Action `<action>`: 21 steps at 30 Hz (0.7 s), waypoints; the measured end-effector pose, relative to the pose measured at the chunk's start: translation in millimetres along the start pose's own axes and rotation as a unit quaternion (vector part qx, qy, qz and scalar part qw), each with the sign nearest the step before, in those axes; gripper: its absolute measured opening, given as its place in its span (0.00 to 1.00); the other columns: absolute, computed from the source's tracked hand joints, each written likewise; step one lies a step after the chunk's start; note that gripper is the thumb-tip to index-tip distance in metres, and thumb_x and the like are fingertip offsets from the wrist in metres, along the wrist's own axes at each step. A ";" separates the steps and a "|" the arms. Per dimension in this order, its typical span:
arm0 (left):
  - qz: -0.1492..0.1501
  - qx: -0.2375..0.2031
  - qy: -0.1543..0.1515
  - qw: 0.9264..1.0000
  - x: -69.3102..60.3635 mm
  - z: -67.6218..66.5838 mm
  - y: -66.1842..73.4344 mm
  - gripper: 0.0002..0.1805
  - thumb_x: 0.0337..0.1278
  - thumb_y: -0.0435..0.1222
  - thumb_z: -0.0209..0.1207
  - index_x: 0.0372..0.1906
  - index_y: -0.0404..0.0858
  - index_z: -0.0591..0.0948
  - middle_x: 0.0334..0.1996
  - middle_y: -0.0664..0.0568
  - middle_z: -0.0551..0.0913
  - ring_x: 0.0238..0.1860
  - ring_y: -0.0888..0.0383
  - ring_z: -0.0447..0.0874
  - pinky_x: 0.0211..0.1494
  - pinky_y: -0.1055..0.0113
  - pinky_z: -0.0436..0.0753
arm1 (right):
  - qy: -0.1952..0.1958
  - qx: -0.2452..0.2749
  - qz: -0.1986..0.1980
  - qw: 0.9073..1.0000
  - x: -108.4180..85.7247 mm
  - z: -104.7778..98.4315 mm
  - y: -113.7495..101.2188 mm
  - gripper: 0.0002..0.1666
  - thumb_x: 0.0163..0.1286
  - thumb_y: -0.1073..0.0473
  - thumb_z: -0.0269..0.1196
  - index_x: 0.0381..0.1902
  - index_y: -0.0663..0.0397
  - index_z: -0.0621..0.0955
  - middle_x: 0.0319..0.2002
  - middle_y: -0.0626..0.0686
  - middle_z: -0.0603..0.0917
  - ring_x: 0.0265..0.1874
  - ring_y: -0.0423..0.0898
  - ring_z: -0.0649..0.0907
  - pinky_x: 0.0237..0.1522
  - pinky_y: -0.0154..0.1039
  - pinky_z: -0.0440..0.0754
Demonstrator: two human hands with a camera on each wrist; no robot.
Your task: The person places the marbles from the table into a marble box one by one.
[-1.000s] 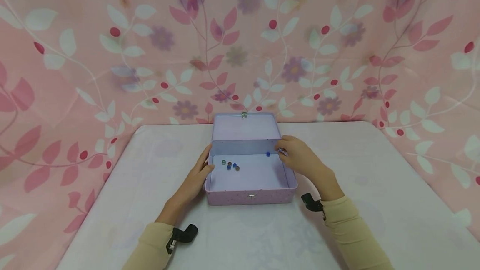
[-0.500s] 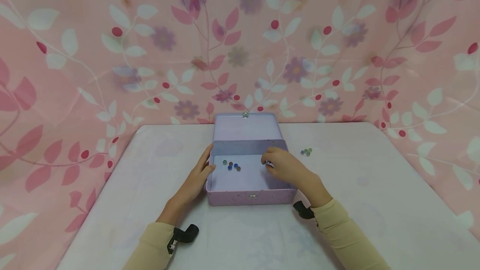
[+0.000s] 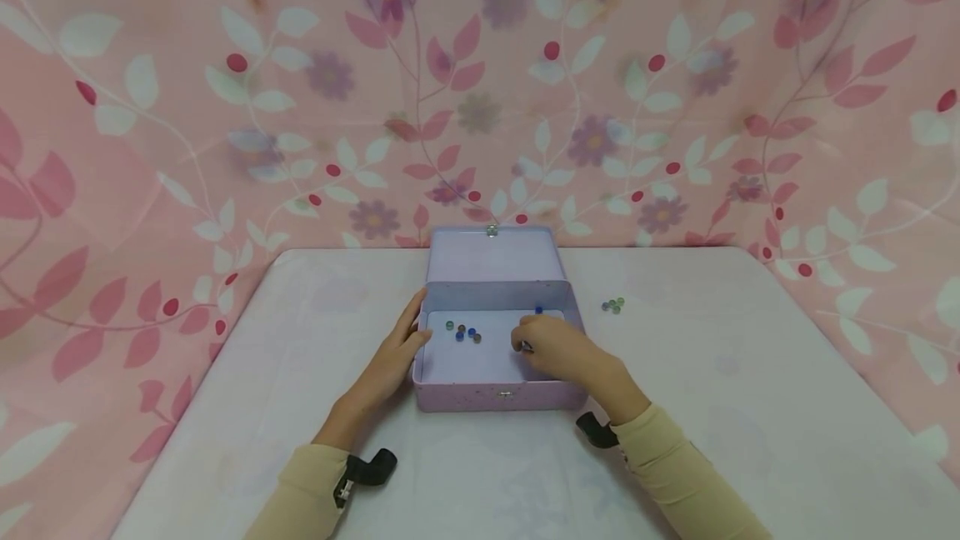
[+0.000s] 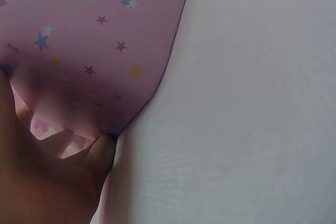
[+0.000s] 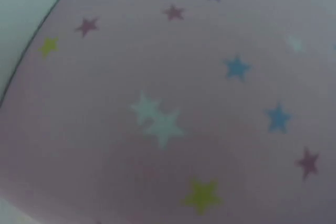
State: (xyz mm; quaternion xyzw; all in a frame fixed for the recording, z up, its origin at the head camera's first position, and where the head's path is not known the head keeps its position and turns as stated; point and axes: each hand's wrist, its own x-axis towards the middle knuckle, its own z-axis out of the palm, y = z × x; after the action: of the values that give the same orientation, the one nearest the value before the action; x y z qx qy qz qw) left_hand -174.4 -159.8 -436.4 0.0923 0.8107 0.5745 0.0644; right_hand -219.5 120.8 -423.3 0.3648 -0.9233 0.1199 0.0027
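Observation:
A pale purple tin box [image 3: 480,369] stands on the table with its lid [image 3: 491,255] folded back. My left hand [image 3: 392,357] grips the box's left wall, thumb over the rim; in the left wrist view the hand [image 4: 58,182] lies against the star-printed side. Inside the box, my right hand [image 3: 558,347] has its fingers curled down with a small glassy marble [image 3: 528,347] at the tips, mostly covered. Several blue, brown and green marbles [image 3: 472,332] lie at the box's left. A blue marble [image 3: 538,310] sits near its back wall.
Several green and bluish marbles [image 3: 617,306] lie on the white tablecloth [image 3: 750,407] right of the box. A pink floral curtain [image 3: 480,107] hangs behind the table. The right wrist view holds only the box's star-printed wall [image 5: 157,77].
My right hand has moved from the box's right rim down and left into the box, uncovering the marbles on the cloth. My left hand keeps its place on the box.

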 end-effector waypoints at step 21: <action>-0.008 -0.007 0.000 1.000 1.4 -0.2 -3.0 0.35 0.77 0.42 0.42 0.80 0.62 0.43 0.81 0.61 0.40 0.81 0.39 0.43 0.76 0.33 0.52 | -0.020 0.008 0.023 0.999 2.4 -1.0 3.5 0.08 0.63 0.68 0.65 0.38 0.54 0.87 0.37 0.49 0.85 0.37 0.44 0.83 0.42 0.39 0.84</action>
State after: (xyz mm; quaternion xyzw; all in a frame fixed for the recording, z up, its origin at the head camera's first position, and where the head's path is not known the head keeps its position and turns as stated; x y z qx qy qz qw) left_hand -176.0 -160.6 -439.1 0.0852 0.8075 0.5795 0.0699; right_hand -223.7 121.9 -422.8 0.3460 -0.9302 0.1202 -0.0218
